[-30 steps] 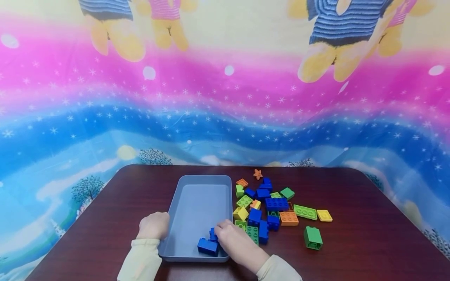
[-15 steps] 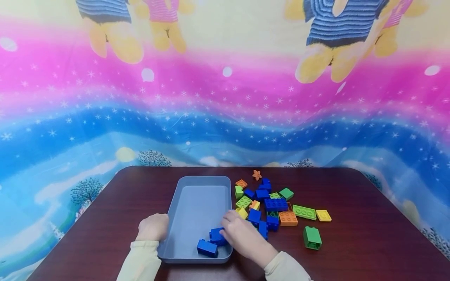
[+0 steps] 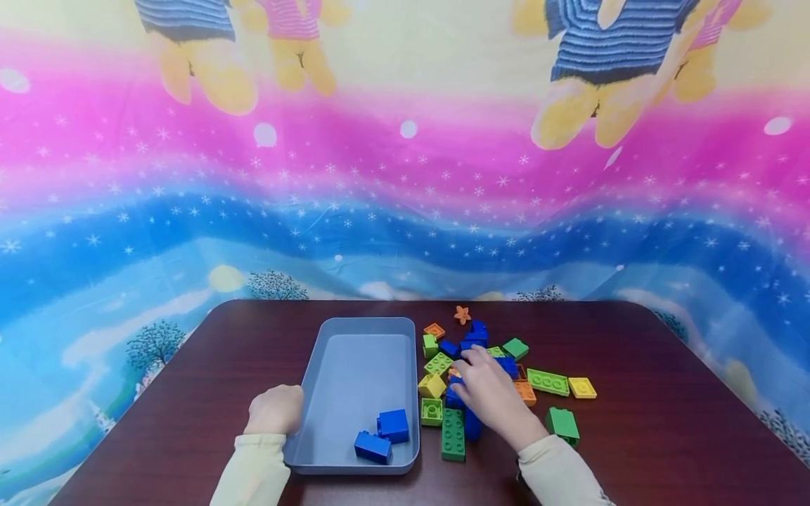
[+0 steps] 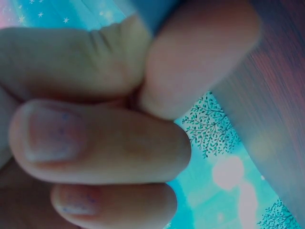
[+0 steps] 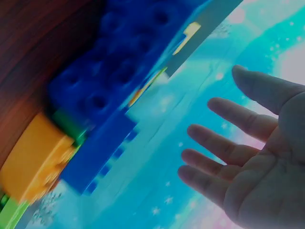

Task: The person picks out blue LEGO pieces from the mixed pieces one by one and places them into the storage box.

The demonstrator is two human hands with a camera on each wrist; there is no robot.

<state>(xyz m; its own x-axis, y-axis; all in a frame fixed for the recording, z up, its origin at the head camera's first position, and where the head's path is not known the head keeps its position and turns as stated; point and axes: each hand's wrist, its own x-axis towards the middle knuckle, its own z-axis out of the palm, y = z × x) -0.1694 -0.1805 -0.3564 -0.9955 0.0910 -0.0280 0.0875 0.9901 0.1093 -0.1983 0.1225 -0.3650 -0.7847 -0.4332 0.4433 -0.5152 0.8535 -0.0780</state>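
My left hand (image 3: 275, 409) grips the left rim of the grey-blue tray (image 3: 354, 379); in the left wrist view its thumb and curled fingers pinch a blurred blue edge. Two blue toy bricks, one (image 3: 373, 448) near the tray's front wall and another (image 3: 394, 426) just behind it, lie inside. Over the brick pile on the right hovers my right hand (image 3: 496, 393), hiding part of it. The right wrist view shows its fingers spread and extended, apart from a large blue studded brick (image 5: 128, 52) and an orange brick (image 5: 35, 160).
Close to the tray's right wall lie a yellow brick (image 3: 432, 386), a lime brick (image 3: 432, 413) and a long green brick (image 3: 453, 434). Farther right are a lime plate (image 3: 548, 381), a yellow square (image 3: 582, 388) and a green block (image 3: 562, 424). An orange star-shaped piece (image 3: 463, 315) lies at the back.
My right hand let go of the second blue brick in the tray, then moved right and away over the pile. The left hand stays at the tray's rim.
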